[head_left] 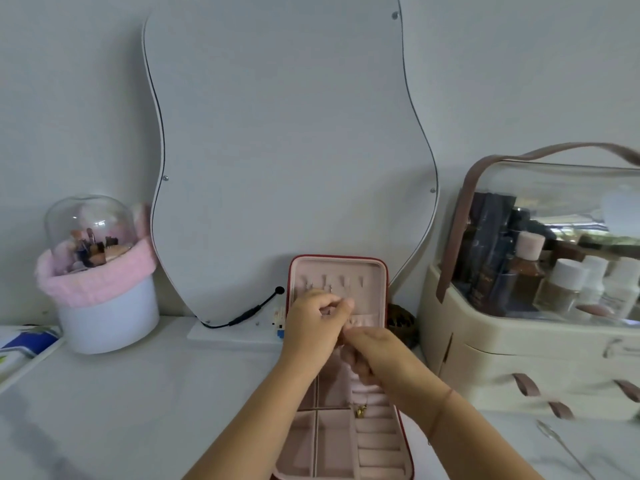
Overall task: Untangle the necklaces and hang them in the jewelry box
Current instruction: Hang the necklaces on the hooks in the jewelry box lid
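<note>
A pink jewelry box (372, 268) with a red edge stands open on the white table, its lid upright against the mirror and its tray lying flat toward me. Small hooks (327, 284) line the top of the lid. My left hand (313, 327) is raised in front of the lid, fingers curled and pinching a thin chain just under the hooks. My right hand (372, 355) sits right below it, fingers pinched on the same fine necklace. A gold pendant (360, 411) dangles below my right hand over the tray's ring rolls. The chain itself is barely visible.
A wavy-edged mirror (284, 150) leans on the wall behind the box, with a black cable (249, 313) at its base. A white brush holder with pink trim (100, 289) stands left. A cream cosmetics case (540, 323) stands right. A thin silver chain (561, 445) lies at the lower right.
</note>
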Motion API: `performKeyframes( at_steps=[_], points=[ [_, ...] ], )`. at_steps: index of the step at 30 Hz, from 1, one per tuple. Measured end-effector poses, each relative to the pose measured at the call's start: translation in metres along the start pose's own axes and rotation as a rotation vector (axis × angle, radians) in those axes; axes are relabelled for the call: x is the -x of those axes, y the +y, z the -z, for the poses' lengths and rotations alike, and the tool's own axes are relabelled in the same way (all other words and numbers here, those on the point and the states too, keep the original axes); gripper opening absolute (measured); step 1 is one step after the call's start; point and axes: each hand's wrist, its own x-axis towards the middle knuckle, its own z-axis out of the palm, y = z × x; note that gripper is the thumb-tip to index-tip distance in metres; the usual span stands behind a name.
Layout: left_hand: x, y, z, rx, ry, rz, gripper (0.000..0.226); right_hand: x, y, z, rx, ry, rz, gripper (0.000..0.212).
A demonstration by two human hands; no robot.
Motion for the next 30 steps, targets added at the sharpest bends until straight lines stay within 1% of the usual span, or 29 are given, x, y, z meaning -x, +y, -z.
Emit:
performKeyframes(
  at_steps=[2, 3, 5, 7, 8, 10, 12, 14, 16, 18, 20, 23, 27, 30],
  points=[
    [0.003, -0.001, -0.001, -0.017, -0.001, -0.04, 0.019, 0.013, 0.003, -0.001, 0.091, -0.086, 0.009, 0.034],
    [0.004, -0.005, -0.002, -0.082, 0.027, -0.076, 0.025, 0.02, 0.005, -0.001, 0.174, -0.087, 0.021, 0.032],
    [0.006, -0.012, -0.002, -0.254, 0.126, -0.152, 0.038, 0.03, 0.01, 0.002, 0.382, -0.036, 0.057, 0.031],
    [0.007, -0.018, -0.001, -0.362, 0.219, -0.199, 0.039, 0.04, 0.009, 0.006, 0.644, 0.019, 0.098, 0.031],
    [0.006, -0.02, -0.001, -0.404, 0.238, -0.214, 0.04, 0.044, 0.007, 0.009, 0.732, 0.028, 0.11, 0.031],
    [0.007, -0.021, -0.003, -0.479, 0.218, -0.203, 0.049, 0.049, -0.002, 0.013, 0.782, 0.006, 0.123, 0.032],
    [0.007, -0.021, -0.003, -0.572, 0.141, -0.153, 0.06, 0.05, -0.011, 0.015, 0.677, 0.008, 0.125, 0.031],
    [0.007, -0.023, -0.001, -0.64, 0.082, -0.142, 0.072, 0.043, -0.019, 0.015, 0.467, 0.058, 0.14, 0.031],
    [0.005, -0.026, 0.0, -0.582, 0.071, -0.125, 0.079, 0.03, -0.026, 0.014, 0.263, 0.125, 0.182, 0.031],
    [0.004, -0.028, 0.001, -0.488, 0.108, -0.108, 0.078, 0.014, -0.033, 0.016, 0.153, 0.196, 0.242, 0.031],
    [0.004, -0.03, 0.001, -0.446, 0.118, -0.094, 0.077, -0.001, -0.04, 0.018, 0.103, 0.257, 0.294, 0.029],
    [0.004, -0.028, 0.002, -0.422, 0.117, -0.085, 0.078, -0.021, -0.045, 0.018, 0.049, 0.289, 0.321, 0.027],
    [0.005, -0.026, 0.004, -0.414, 0.118, -0.092, 0.078, -0.033, -0.036, 0.013, 0.118, 0.301, 0.277, 0.02],
    [0.005, -0.027, 0.004, -0.442, 0.101, -0.103, 0.08, -0.023, -0.028, 0.015, 0.134, 0.334, 0.269, 0.016]
  ],
)
